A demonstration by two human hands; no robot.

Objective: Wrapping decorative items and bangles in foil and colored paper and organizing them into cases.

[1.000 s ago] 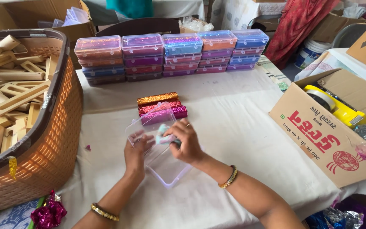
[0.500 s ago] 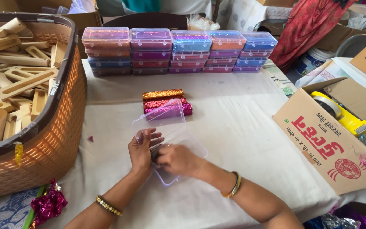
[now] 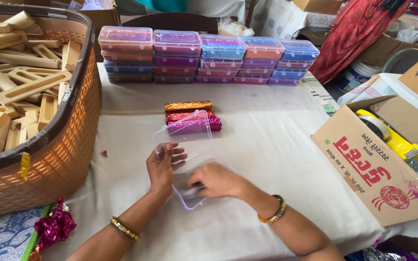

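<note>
Since a second ago, my right hand has dropped into the clear plastic box, fingers curled on something I cannot identify. My left hand grips the box's left wall; hinged lid stands open, pointing away toward the foil-wrapped bars.

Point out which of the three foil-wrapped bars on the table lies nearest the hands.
The magenta bar, the closest of the three, partly behind the clear box's open lid. The red bar and the orange-gold bar lie farther away, toward the stacked boxes.
</note>
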